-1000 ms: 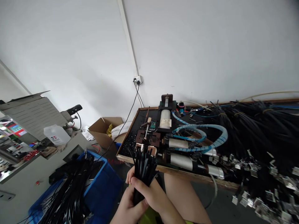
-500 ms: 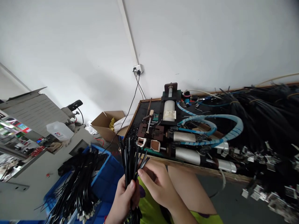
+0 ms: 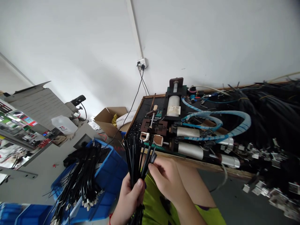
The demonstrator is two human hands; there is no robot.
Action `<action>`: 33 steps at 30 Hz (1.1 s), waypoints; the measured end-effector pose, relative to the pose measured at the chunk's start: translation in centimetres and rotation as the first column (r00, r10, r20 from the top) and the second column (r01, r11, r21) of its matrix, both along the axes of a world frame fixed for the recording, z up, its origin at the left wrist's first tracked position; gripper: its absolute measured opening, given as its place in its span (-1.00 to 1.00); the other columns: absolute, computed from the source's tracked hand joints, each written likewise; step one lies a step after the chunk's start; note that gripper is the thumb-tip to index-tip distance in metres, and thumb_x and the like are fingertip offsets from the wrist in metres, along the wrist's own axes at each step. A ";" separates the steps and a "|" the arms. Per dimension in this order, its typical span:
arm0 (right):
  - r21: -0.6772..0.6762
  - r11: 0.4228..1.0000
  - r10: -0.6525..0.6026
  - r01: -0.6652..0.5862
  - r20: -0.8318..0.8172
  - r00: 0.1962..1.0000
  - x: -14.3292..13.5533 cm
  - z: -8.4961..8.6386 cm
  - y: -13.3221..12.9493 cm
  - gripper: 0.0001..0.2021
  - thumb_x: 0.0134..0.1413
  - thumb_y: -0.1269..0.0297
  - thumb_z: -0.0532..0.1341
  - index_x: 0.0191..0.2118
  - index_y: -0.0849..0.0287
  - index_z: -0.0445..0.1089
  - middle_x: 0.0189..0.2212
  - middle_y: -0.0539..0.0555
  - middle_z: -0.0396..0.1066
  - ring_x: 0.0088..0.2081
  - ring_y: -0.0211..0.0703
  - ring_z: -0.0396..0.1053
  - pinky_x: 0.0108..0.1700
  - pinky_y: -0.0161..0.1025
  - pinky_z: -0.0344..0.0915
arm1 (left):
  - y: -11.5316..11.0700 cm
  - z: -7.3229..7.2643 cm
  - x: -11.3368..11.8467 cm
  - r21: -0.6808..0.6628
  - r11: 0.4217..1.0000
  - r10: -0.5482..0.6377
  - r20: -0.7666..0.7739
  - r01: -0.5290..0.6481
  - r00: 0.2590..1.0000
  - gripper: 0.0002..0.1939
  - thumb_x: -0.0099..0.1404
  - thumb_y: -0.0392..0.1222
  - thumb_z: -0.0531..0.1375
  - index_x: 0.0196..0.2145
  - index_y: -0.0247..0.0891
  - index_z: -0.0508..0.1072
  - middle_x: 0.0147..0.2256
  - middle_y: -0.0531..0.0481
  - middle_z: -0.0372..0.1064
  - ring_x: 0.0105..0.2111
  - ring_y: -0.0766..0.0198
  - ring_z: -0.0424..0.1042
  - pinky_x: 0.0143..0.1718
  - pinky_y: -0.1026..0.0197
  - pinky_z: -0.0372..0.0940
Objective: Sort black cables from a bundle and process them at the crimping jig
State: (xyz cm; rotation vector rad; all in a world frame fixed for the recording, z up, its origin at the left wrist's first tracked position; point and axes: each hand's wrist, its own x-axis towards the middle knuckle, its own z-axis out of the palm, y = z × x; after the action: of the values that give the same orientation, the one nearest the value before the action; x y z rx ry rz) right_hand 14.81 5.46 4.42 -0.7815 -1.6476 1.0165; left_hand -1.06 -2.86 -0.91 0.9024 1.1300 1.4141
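Observation:
My left hand [image 3: 131, 194] is wrapped around a bundle of thin black cables [image 3: 134, 161], whose ends fan out above the fist. Below the fist the rest of the bundle hangs down over my lap. My right hand [image 3: 167, 177] has its fingers closed on a few cable ends at the bundle's right side, where they splay apart from the others. Just beyond the cable tips sits a pneumatic machine [image 3: 174, 106] with silver cylinders and a brown metal clamp block [image 3: 153, 127].
On the left, a blue bin [image 3: 114, 165] holds more black cables with metal connectors. Behind it stands an open cardboard box [image 3: 105, 121]. Blue-wrapped hoses [image 3: 243, 120] curve over the bench. Bundled cables [image 3: 262, 112] lie on the right, connectors overhanging the wooden edge. A white jug [image 3: 64, 125] stands far left.
My right hand has moved slightly right, drawing a few cable ends away from the bundle, which now fans wider. The camera view has shifted a little.

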 end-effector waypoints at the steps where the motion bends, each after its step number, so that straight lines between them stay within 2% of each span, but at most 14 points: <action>1: -0.017 1.000 0.001 -0.001 -0.003 1.000 0.0 0.2 0.0 -0.59 0.27 0.26 0.16 -0.56 0.04 -0.01 -0.65 -0.10 0.01 -0.58 -0.26 0.02 -0.50 -0.22 -0.09 | 0.0 0.2 0.1 -0.009 1.000 0.003 -0.008 -0.003 1.000 -0.43 0.29 0.33 0.47 -0.29 -0.12 0.30 -0.62 0.31 0.06 -0.68 0.50 -0.09 -0.69 0.45 -0.06; 7: -0.052 0.998 -0.016 0.018 0.036 0.999 0.0 1.0 -0.1 -0.62 0.19 0.29 0.15 -0.59 0.05 0.01 -0.67 -0.10 0.03 -0.59 -0.27 0.03 -0.51 -0.23 -0.10 | 0.0 1.3 0.6 -0.054 0.998 0.022 -0.064 -0.025 0.998 -0.36 0.23 0.42 0.47 -0.34 -0.14 0.29 -0.64 0.30 0.10 -0.68 0.50 -0.02 -0.66 0.43 -0.01; 12: -0.023 0.998 0.051 -0.051 -0.014 0.999 0.0 1.0 -0.2 -0.78 0.20 0.38 0.11 -0.47 0.11 0.36 -0.61 -0.07 0.26 -0.58 -0.24 0.17 -0.51 -0.26 0.00 | -0.1 1.3 0.3 -0.081 0.995 0.056 -0.099 -0.065 0.993 -0.32 0.19 0.48 0.46 -0.35 -0.14 0.28 -0.66 0.30 0.12 -0.70 0.50 -0.01 -0.68 0.43 -0.02; 14: -0.018 0.996 0.081 -0.082 -0.036 0.996 0.1 1.0 -0.3 -0.79 0.24 0.37 0.13 -0.42 0.12 0.41 -0.61 -0.07 0.30 -0.59 -0.23 0.20 -0.52 -0.28 0.02 | -0.1 1.1 0.1 -0.091 0.993 0.071 -0.108 -0.081 0.992 -0.32 0.18 0.49 0.45 -0.35 -0.14 0.29 -0.67 0.29 0.13 -0.71 0.50 0.00 -0.67 0.42 -0.01; 19: 0.030 0.996 0.081 -0.080 -0.048 0.996 0.2 1.2 0.0 -0.70 0.42 0.27 0.14 -0.42 0.10 0.35 -0.60 -0.09 0.22 -0.57 -0.21 0.23 -0.49 -0.28 0.09 | -0.2 1.0 -0.2 -0.099 0.989 0.099 -0.111 -0.110 0.989 -0.28 0.14 0.51 0.47 -0.37 -0.13 0.25 -0.67 0.29 0.13 -0.71 0.50 0.02 -0.68 0.43 -0.01; 25: 0.090 0.995 0.061 -0.053 -0.086 0.994 0.4 1.0 0.1 -0.67 0.48 0.20 0.17 -0.41 0.10 0.34 -0.59 -0.11 0.18 -0.55 -0.23 0.20 -0.46 -0.27 0.08 | -0.1 0.8 -0.3 -0.101 0.989 0.100 -0.105 -0.111 0.989 -0.27 0.12 0.52 0.47 -0.37 -0.12 0.25 -0.68 0.30 0.12 -0.72 0.50 0.01 -0.69 0.43 0.00; 29: -0.006 0.998 0.057 -0.057 -0.077 0.995 0.3 0.9 0.4 -0.66 0.47 0.18 0.15 -0.42 0.10 0.35 -0.61 -0.10 0.18 -0.56 -0.21 0.19 -0.48 -0.27 0.06 | 0.0 0.8 -0.3 -0.097 0.990 0.094 -0.098 -0.103 0.991 -0.28 0.11 0.53 0.47 -0.32 -0.12 0.28 -0.69 0.31 0.10 -0.73 0.50 -0.02 -0.70 0.42 -0.02; 33: -0.081 0.993 0.086 -0.091 -0.063 0.994 0.2 0.6 0.7 -0.63 0.47 0.13 0.14 -0.44 0.09 0.33 -0.62 -0.07 0.21 -0.56 -0.19 0.18 -0.49 -0.25 0.05 | -0.1 0.9 -0.2 -0.097 0.990 0.095 -0.098 -0.105 0.991 -0.27 0.12 0.53 0.46 -0.36 -0.11 0.23 -0.68 0.30 0.11 -0.72 0.50 0.00 -0.69 0.42 0.00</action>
State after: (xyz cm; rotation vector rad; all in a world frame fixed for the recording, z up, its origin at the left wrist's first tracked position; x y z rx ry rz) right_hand 14.97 6.19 5.01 -0.7312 -1.6091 1.1673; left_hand -1.28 -3.01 -0.05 0.8565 1.3218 1.3933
